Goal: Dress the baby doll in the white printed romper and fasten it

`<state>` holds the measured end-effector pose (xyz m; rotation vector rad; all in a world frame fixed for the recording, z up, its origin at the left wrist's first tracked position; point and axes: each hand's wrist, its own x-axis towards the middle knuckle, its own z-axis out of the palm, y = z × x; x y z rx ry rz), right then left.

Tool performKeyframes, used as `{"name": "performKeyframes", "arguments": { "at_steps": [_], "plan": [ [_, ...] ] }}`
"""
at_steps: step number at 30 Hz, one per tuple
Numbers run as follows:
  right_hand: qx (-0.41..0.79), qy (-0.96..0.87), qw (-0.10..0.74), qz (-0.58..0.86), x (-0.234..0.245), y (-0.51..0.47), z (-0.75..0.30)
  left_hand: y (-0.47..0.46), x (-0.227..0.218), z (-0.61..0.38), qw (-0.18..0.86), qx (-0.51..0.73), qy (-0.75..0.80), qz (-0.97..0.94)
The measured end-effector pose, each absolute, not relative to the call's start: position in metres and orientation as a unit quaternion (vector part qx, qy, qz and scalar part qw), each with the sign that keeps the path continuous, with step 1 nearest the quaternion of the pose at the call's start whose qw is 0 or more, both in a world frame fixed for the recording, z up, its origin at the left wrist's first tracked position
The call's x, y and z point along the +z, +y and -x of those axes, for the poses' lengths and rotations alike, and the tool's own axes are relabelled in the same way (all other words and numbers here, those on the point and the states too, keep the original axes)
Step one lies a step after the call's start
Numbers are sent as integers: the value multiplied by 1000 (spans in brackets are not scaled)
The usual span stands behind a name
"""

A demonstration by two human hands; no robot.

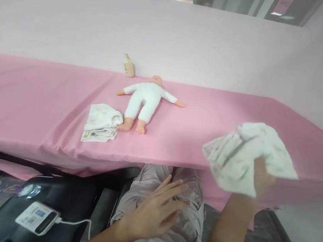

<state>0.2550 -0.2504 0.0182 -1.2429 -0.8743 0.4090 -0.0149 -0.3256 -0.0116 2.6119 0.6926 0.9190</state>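
My right hand (262, 177) is closed on a crumpled white cloth (252, 147) with faint marks, held up at the right over the table's front edge. Over my lap, my left hand (159, 208) is empty, its fingers stretched out and a little blurred. A baby doll (145, 99) in a white suit lies on its back with arms spread, its head toward the wall. By its feet sits a folded white cloth (101, 124), touching or nearly touching one foot.
A pink cloth covers the long table (182, 139). Near the wall stands a pale yellow bottle (129, 67). On a black chair (66, 191) at the lower left lie a white device (36, 217) with a cable and clear plastic bottles (10, 188).
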Motion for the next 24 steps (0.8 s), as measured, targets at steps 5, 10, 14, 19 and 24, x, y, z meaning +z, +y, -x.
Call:
{"name": "performKeyframes", "arguments": {
  "at_steps": [5,10,14,19,24],
  "plan": [
    [89,-410,523,742,15,-193,-305,-328,-11,21,128,318,257,-904],
    [-75,-559,441,698,-13,-209,-281,-332,-2,20,126,298,234,-917],
    [-60,-639,393,658,-23,-213,-265,-333,6,18,153,264,206,-930],
    [-3,-565,383,730,-7,-204,-283,-334,6,17,174,256,217,-926],
    [-72,-461,613,638,41,-212,-261,-331,3,17,157,304,293,-893]
  ]
}}
